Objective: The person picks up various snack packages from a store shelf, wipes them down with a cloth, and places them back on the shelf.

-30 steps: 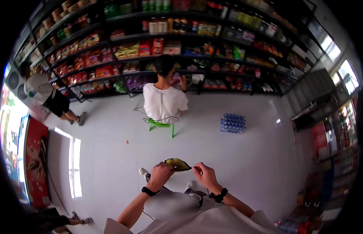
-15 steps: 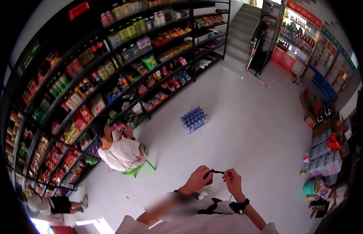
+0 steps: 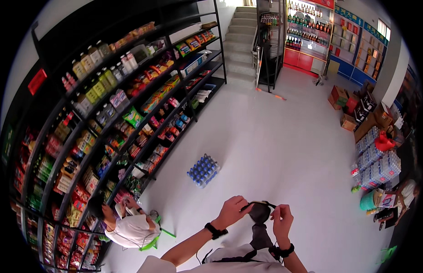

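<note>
Two black wristbands (image 3: 216,230) sit nearest, one per wrist. The left hand (image 3: 232,211) and the right hand (image 3: 282,218) each have the grip pinched together on one end of a single dark, black-edged item (image 3: 262,203) (its exact kind is hard to tell), which spans the gap between them, raised above the pale floor (image 3: 302,150). Beyond lies one pack of blue-capped bottles (image 3: 203,171). To its lower left, one person in a white top (image 3: 132,230) sits on one green stool (image 3: 152,244), beside long black shelving (image 3: 222,45). At right, one red bag (image 3: 384,142) tops stacked bottle packs (image 3: 377,166). Farthest stand one staircase (image 3: 242,41) and one red-based, lit bottle cabinet (image 3: 298,58).
</note>
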Tool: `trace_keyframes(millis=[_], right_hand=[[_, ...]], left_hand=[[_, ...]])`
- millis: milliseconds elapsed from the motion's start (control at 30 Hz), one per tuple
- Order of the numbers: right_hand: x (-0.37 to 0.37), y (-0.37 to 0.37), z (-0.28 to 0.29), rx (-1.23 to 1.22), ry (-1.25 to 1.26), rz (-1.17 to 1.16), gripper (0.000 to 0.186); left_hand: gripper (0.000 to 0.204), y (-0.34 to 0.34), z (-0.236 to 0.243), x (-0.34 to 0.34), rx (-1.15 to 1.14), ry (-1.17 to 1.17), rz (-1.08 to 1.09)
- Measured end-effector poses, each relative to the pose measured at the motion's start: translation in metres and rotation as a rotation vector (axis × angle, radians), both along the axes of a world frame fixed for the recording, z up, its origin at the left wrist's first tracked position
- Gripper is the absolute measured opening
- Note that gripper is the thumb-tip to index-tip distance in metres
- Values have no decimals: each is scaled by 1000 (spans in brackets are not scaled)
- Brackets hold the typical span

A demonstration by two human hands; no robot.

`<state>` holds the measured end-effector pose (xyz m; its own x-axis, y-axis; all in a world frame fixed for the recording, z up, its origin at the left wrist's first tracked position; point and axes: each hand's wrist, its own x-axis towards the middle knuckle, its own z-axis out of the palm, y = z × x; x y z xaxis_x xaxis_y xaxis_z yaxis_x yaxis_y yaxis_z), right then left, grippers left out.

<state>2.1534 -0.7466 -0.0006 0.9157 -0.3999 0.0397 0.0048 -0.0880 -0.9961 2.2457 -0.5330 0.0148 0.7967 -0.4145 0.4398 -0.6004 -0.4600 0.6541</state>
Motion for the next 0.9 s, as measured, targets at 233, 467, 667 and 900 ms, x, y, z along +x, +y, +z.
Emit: trace_keyframes(millis=[233,467,667,900], right_hand=[[127,-86,24,-311,-3,145,21],[250,-124,-20,-609,-18,197,19],[345,-126,-52,-425,69,432,22],[467,-124,-50,-392,66,423,24]], left_hand=[[25,-77,-9,97,233,118,-101],[21,-96,-34,197,640,386,-159],[19,-111,-35,286,425,400,145],[20,-110,-30,406,367,366,191]])
